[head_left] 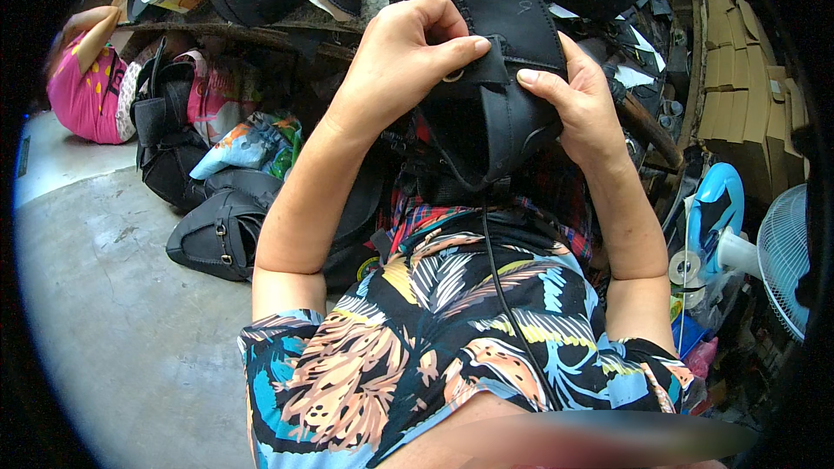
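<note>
While the left hand (413,56) pinches the strap (494,68) of a black leather piece (526,117) and the right hand (582,100) grips its edge, the piece is held up above red plaid cloth (562,201); even tension, strap flat, is advised. The fastening (497,38) appears metal, though half hidden. Lettering shows on a pink bag (85,97), a pale mark (524,8) on the leather

The stitched piece (526,113) is solid black. The shirt (356,365) is black, printed with peach, blue, white and yellow leaf shapes. The lap cloth (414,219) is red-and-dark plaid. The floor (130,304) is grey, the cardboard (734,78) tan, the fan (738,254) white, another person's top (80,100) pink with yellow spots.
</note>
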`<state>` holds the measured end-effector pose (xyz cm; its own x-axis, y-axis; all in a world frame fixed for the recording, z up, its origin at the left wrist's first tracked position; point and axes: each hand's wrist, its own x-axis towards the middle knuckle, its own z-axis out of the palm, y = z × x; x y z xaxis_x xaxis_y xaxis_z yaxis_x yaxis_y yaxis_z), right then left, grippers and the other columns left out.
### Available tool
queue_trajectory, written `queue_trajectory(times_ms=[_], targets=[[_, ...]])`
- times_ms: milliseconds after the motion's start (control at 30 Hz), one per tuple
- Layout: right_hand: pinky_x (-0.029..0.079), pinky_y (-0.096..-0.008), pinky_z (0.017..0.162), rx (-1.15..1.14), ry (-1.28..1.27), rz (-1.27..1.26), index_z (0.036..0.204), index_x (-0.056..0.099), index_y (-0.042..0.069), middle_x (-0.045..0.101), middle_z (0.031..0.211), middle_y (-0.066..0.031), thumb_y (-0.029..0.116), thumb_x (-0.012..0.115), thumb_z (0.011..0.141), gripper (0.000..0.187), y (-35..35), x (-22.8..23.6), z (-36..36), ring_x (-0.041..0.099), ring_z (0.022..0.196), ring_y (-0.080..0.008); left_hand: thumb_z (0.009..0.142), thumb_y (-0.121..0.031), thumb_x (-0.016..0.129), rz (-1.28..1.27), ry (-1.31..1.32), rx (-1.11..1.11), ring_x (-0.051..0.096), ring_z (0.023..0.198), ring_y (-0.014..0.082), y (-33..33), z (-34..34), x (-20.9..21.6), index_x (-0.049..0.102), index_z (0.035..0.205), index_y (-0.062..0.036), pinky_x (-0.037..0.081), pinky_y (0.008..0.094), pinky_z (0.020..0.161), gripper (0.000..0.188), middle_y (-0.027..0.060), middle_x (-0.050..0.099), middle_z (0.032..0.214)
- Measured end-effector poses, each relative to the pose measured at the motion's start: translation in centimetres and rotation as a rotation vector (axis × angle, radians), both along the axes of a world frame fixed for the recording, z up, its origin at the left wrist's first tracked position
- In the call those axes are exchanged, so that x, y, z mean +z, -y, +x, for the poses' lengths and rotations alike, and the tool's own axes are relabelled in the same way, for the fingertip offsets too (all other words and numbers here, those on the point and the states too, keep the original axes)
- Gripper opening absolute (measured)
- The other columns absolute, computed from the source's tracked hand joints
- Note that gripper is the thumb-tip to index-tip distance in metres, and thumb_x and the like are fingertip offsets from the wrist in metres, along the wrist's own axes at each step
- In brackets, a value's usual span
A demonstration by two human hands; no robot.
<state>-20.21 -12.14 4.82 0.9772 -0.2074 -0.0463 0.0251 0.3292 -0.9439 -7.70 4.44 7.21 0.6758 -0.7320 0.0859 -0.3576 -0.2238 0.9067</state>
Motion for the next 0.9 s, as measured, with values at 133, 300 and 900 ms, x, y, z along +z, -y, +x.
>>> queue_trajectory(times_ms=[133, 300, 900], targets=[[0.053, -0.0257, 0.078, 0.005, 0.027, 0.005, 0.120, 0.052, -0.003, 0.066, 0.102, -0.0088, 0.003, 0.061, 0.083, 0.038, 0.0, 0.1, 0.1, 0.064, 0.084, -0.0117, 0.082, -0.020, 0.073, 0.036, 0.017, -0.008, 0.050, 0.061, 0.0055, 0.2, 0.4, 0.0, 0.061, 0.078, -0.0017, 0.040, 0.0218, 0.054, 0.022, -0.0009, 0.056, 0.066], [0.053, -0.0262, 0.078, 0.004, 0.027, 0.032, 0.121, 0.052, -0.003, 0.066, 0.102, -0.0095, 0.003, 0.061, 0.083, 0.040, 0.0, 0.1, 0.5, 0.064, 0.084, -0.0124, 0.081, -0.021, 0.073, 0.033, 0.125, -0.013, 0.055, 0.059, 0.0097, 0.2, 0.6, 0.0, 0.062, 0.079, 0.0001, 0.045, 0.0253, 0.054, 0.024, 0.0054, 0.060, 0.064], [0.053, -0.0260, 0.078, 0.054, -0.019, 0.056, 0.124, 0.050, -0.002, 0.065, 0.103, -0.0076, 0.004, 0.058, 0.085, 0.040, -0.1, -0.2, 0.7, 0.064, 0.084, -0.0114, 0.077, -0.021, 0.075, 0.013, 0.071, 0.035, 0.054, 0.059, 0.0120, 0.7, 0.6, -1.0, 0.059, 0.073, -0.0008, 0.044, 0.0273, 0.054, 0.026, 0.0062, 0.056, 0.061]])
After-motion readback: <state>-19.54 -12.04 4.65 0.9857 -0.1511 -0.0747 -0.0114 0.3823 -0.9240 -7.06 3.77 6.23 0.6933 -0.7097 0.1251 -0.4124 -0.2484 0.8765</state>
